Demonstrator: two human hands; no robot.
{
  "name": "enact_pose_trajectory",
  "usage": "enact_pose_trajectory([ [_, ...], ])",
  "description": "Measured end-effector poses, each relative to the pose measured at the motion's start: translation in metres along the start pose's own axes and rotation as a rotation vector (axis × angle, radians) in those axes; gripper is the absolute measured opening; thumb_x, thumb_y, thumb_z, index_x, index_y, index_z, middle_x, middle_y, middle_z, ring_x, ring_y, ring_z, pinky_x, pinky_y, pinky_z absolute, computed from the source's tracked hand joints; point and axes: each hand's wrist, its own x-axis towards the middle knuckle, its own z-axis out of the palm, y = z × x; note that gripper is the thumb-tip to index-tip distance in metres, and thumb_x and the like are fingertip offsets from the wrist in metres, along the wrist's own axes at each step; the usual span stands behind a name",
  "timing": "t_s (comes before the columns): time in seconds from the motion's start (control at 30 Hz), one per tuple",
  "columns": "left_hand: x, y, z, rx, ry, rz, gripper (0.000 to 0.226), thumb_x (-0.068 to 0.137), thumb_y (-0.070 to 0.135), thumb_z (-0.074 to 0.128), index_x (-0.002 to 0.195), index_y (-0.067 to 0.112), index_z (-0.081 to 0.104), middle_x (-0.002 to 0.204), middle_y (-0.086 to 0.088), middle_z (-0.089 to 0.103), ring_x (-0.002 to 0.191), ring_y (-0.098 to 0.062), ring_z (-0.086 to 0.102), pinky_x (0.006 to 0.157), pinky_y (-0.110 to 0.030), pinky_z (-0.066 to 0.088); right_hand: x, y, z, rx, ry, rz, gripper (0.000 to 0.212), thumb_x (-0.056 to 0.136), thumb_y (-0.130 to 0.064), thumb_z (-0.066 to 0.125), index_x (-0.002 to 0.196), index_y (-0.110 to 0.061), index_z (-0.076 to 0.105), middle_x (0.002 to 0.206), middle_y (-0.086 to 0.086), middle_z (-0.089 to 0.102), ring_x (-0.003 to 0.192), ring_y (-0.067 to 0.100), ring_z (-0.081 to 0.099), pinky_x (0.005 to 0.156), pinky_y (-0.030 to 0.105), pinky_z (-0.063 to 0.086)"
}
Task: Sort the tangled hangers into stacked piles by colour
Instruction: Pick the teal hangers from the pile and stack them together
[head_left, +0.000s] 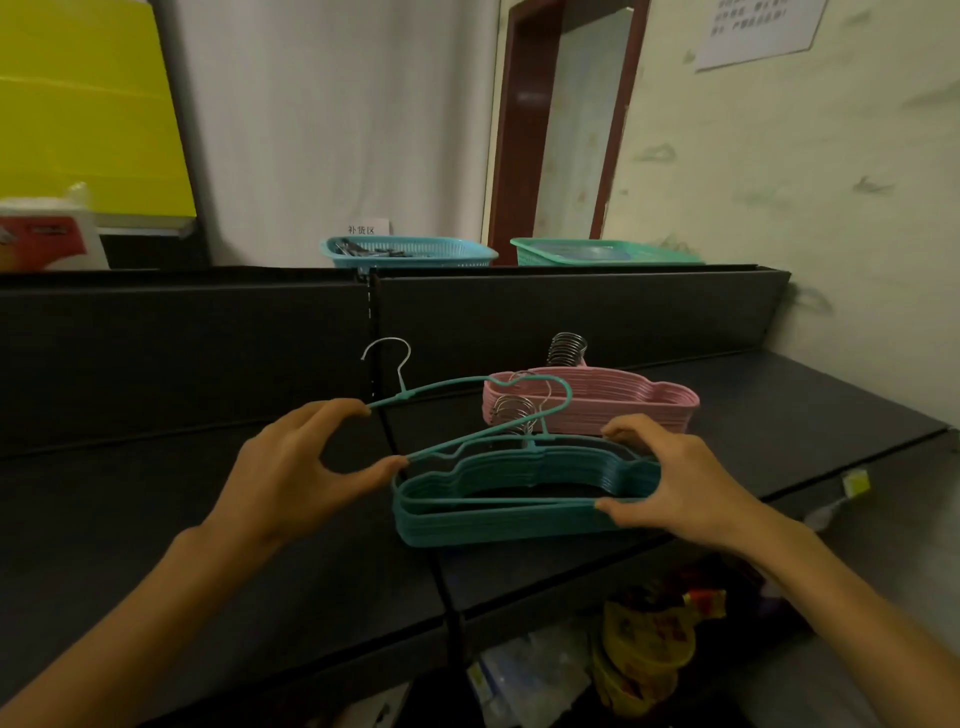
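While my left hand (291, 467) pinches a loose teal plastic hanger (467, 410), my right hand (675, 483) grips the teal stack (519, 499); next, lay it squarely on top.

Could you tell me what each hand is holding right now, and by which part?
The left hand pinches a single teal hanger by its left end; the right hand grips the teal pile at its right end.

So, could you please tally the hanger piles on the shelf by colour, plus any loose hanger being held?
Teal hanger pile: 1
Pink hanger pile: 1
Loose teal hanger, held by the left hand: 1
Total: 3
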Motion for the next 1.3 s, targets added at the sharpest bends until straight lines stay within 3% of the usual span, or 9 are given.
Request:
enact_pose_trajectory([
  [0.17,0.014,0.010,0.006,0.004,0.014,-0.022,0.083,0.067,0.086,0.038,0.121,0.025,0.055,0.116,-0.004,0.064,0.100,-0.021,0.063,0.078,-0.036,0.055,0.010,0.010,-0.005,0.034,-0.067,0.000,0.062,0.064,-0.029,0.089,0.114,-0.029,0.052,0.108,-0.014,0.062,0.101,-0.006,0.058,0.081,0.012,0.050],
  [0.43,0.024,0.019,0.018,0.020,-0.011,-0.036,0.087,0.064,0.091,0.034,0.120,0.027,0.054,0.116,-0.004,0.064,0.098,-0.022,0.063,0.077,-0.041,0.056,0.019,0.017,0.003,0.065,-0.095,-0.025,0.061,0.066,-0.030,0.088,0.114,-0.029,0.051,0.110,-0.017,0.059,0.100,-0.009,0.057,0.078,0.006,0.046],
  [0.63,0.025,0.019,0.022,0.019,-0.034,-0.064,0.093,0.061,0.093,0.031,0.121,0.026,0.054,0.119,-0.005,0.063,0.102,-0.023,0.062,0.079,-0.043,0.055,0.026,0.019,0.006,0.091,-0.119,-0.058,0.058,0.066,-0.033,0.087,0.112,-0.029,0.052,0.107,-0.015,0.062,0.099,-0.003,0.061,0.084,0.018,0.052],
  [1.0,0.026,0.017,0.029,0.023,-0.051,-0.054,0.080,0.064,0.086,0.040,0.119,0.030,0.053,0.116,-0.001,0.063,0.098,-0.018,0.062,0.076,-0.038,0.056,0.025,0.025,0.005,0.085,-0.123,-0.031,0.057,0.065,-0.036,0.087,0.111,-0.031,0.053,0.109,-0.014,0.063,0.101,-0.004,0.060,0.085,0.015,0.050],
  [1.3,0.029,0.014,0.034,0.027,-0.091,-0.047,0.080,0.063,0.087,0.040,0.120,0.032,0.050,0.120,-0.001,0.061,0.102,-0.018,0.061,0.079,-0.039,0.055,0.025,0.027,0.002,0.078,-0.152,-0.029,0.056,0.066,-0.035,0.087,0.110,-0.032,0.052,0.110,-0.014,0.063,0.101,-0.002,0.061,0.087,0.021,0.053],
])
